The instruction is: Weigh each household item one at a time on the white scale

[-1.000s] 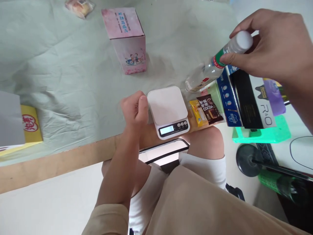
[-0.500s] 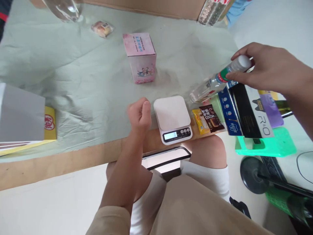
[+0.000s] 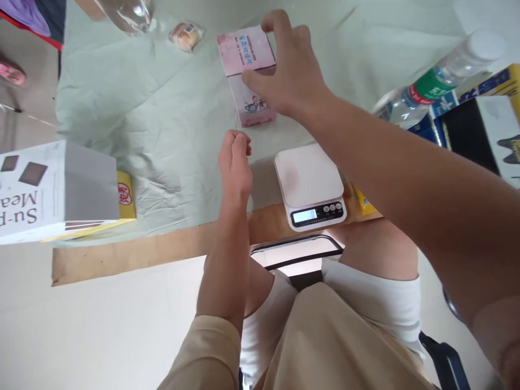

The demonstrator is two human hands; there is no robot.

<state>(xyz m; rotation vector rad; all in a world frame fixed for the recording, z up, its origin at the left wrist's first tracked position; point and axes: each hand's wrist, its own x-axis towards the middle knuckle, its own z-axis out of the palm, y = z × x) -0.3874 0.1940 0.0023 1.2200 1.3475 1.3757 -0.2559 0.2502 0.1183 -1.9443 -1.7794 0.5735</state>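
Cloth-covered bench (image 3: 174,146): pink box (image 3: 244,58) stands at eleven o'clock from the scale (image 3: 309,176). Right hand (image 3: 291,73): my fingers spread wide astride it; reach looks done, firm grip apparently not. Left hand (image 3: 235,162): my fingers curled, nothing visible held.

The right hand (image 3: 290,73) is now off the bottle (image 3: 433,86) and spans the pink box (image 3: 255,103), beyond and left of the scale (image 3: 311,173); grip is unconfirmed. The bottle stands farther from the scale, to its far right. The left hand (image 3: 236,149) sits farther from the scale's left edge. The right forearm (image 3: 365,146) now hides the cocoa packet right of the scale.
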